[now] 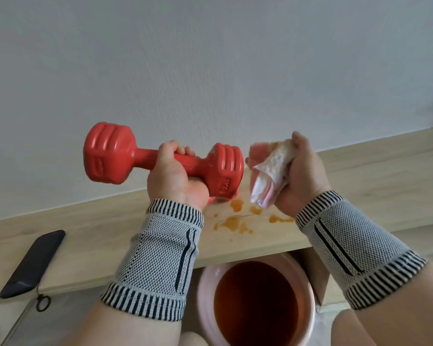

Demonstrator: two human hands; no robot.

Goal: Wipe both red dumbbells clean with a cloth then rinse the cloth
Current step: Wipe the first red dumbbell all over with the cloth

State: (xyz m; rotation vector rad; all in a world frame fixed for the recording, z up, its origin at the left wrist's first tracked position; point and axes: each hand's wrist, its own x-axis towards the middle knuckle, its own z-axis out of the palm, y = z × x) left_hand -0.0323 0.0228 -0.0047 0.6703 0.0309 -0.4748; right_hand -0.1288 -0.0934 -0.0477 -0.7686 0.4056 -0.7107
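Observation:
My left hand [175,176] grips the handle of a red dumbbell [110,153] and holds it in the air above the wooden shelf [360,176]. The dumbbell lies roughly level, its right head close to the cloth. My right hand [298,171] holds a bunched white cloth [270,171] with pink edges, just right of the dumbbell and apart from it. A bit of red shows on the shelf behind the held dumbbell's right head [231,197]; I cannot tell what it is.
Orange-brown liquid spots [235,223] lie on the shelf below my hands. A pink basin [205,283] of brownish water stands under the shelf edge. A black phone [33,263] with a ring strap lies at the left. A pale wall rises behind.

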